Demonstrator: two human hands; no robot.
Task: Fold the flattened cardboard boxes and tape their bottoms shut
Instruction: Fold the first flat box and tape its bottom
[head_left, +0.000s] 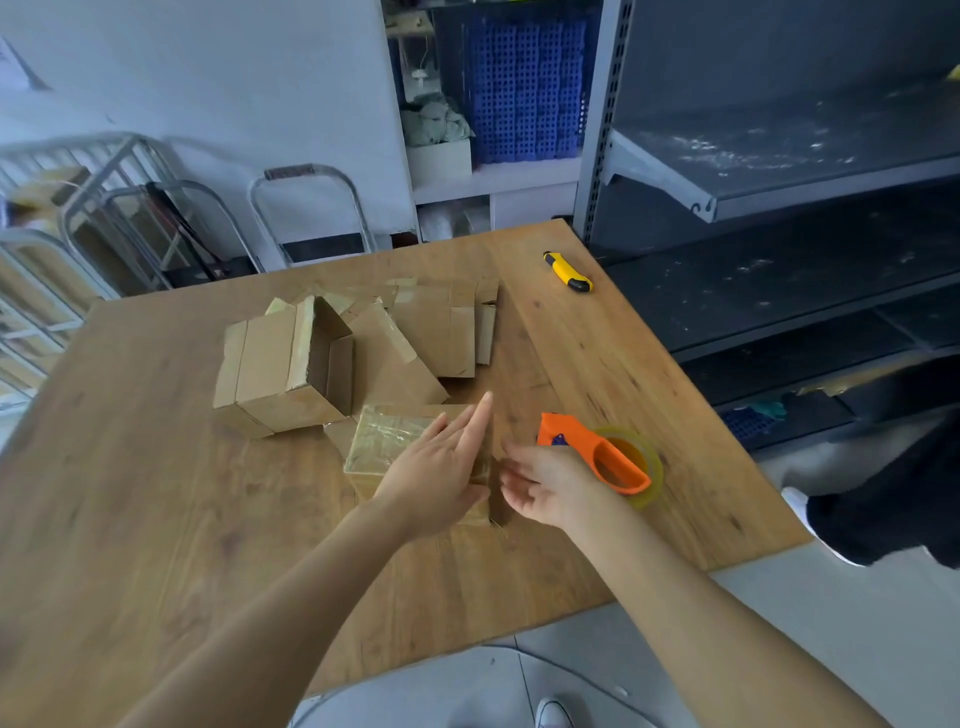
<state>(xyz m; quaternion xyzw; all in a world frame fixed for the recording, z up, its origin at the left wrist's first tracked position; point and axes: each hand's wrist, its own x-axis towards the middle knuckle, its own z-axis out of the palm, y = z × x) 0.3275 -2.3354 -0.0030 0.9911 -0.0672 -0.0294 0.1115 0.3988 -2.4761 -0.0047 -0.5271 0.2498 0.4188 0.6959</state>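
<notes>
Cardboard box (384, 441) sits at frame centre on the wooden table (156, 467), taped bottom up. The left hand (441, 467) lies flat on it, fingers straight, grasping nothing. The right hand (545, 483) hovers at its right edge, loosely curled and empty, beside the orange tape dispenser (613, 462). The tape ends likely need firm smoothing down the sides.

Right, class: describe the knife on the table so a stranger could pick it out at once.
Start at the wooden table and go to its far right corner, beside the grey metal shelving. The utility knife lies there alone, yellow and black, slim, unlike the orange tape dispenser nearer the cardboard boxes.
</notes>
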